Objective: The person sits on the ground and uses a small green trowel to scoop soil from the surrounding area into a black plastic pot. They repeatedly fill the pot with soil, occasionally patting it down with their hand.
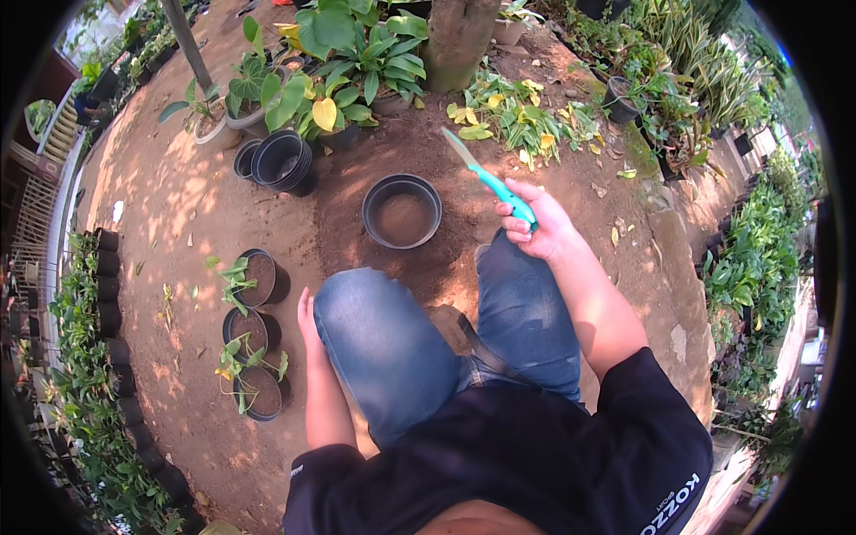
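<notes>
My right hand (540, 224) grips the turquoise handle of a knife (491, 179) above my right knee, its blade pointing up and to the left. Beside the outer side of my left knee hangs my left hand (307, 319), partly hidden by the knee; whether it holds anything does not show. On the ground in front of my knees stands a black plastic pot (402, 242) with brown soil low inside. To the left, a column of black pots (277, 267) filled with soil holds drooping green cuttings (237, 281) over the rims.
Stacked black pots (284, 160) stand ahead, left of the soil pot, near potted leafy plants (384, 63) and a tree trunk (460, 43). Cut green and yellow leaves (535, 117) lie right of the trunk. Rows of potted plants line both sides; a stone edge (675, 267) runs at right.
</notes>
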### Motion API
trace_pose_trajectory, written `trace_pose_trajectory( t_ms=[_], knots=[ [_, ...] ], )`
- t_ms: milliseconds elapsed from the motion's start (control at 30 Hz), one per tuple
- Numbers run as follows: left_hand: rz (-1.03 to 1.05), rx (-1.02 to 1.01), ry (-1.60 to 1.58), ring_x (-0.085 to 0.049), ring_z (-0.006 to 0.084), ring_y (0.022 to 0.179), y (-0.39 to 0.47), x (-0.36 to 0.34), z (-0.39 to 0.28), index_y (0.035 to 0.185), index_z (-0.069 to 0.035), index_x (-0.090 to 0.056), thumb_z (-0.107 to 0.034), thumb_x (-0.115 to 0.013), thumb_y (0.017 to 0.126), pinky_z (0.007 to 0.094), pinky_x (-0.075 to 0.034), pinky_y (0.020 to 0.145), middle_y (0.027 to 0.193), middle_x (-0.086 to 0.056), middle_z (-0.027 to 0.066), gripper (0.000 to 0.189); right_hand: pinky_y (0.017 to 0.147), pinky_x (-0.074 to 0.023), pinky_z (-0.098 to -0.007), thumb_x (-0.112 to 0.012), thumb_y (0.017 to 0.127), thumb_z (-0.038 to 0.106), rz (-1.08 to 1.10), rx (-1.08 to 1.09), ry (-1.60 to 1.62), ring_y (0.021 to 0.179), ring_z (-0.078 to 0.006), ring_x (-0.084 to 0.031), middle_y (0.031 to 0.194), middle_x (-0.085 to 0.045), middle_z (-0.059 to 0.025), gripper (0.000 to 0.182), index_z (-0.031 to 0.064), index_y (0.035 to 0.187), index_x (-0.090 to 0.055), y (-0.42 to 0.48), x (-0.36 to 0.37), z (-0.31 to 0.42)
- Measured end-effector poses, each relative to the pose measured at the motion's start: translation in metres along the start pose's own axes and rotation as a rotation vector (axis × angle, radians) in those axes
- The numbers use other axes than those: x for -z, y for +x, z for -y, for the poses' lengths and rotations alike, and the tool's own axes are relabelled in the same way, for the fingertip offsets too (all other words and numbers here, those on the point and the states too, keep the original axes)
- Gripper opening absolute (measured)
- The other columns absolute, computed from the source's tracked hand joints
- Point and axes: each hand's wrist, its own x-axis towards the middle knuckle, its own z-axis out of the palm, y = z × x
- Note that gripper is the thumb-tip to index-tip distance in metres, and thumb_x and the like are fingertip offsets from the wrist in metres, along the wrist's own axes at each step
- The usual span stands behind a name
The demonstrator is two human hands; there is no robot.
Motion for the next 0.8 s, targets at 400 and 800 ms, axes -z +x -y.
trace_pose_trajectory(
  t_ms=[400, 800],
  knots=[
    [-0.448, -0.207, 1.067, -0.055, 0.0229, 0.094, -0.198, -0.054, -0.111, 0.128, -0.002, -0.037, -0.014, -0.044, 0.089, 0.0329, -0.041, 0.083, 0.104, -0.057, 0.0156, 0.041, 0.050, -0.0444, -0.0249, -0.051, 0.085, 0.021, -0.185, 0.243, -0.164, 0.063, -0.0144, -0.055, 0.073, -0.054, -0.0016, 0.020, 0.0062, 0.100, -0.050, -0.017, 0.057, 0.062],
    [-0.483, -0.439, 1.794, -0.029, 0.0309, 0.124, -0.165, -0.151, -0.155, 0.130, -0.010, -0.036, -0.027, -0.041, 0.090, 0.0488, -0.019, 0.099, 0.131, -0.036, 0.0132, 0.044, 0.040, -0.0417, -0.0350, -0.050, 0.075, 0.009, -0.706, 0.019, -0.758, 0.046, -0.0187, -0.052, 0.060, -0.051, -0.0081, 0.007, 0.0046, 0.079, -0.046, 0.022, 0.208, 0.030]
  ],
)
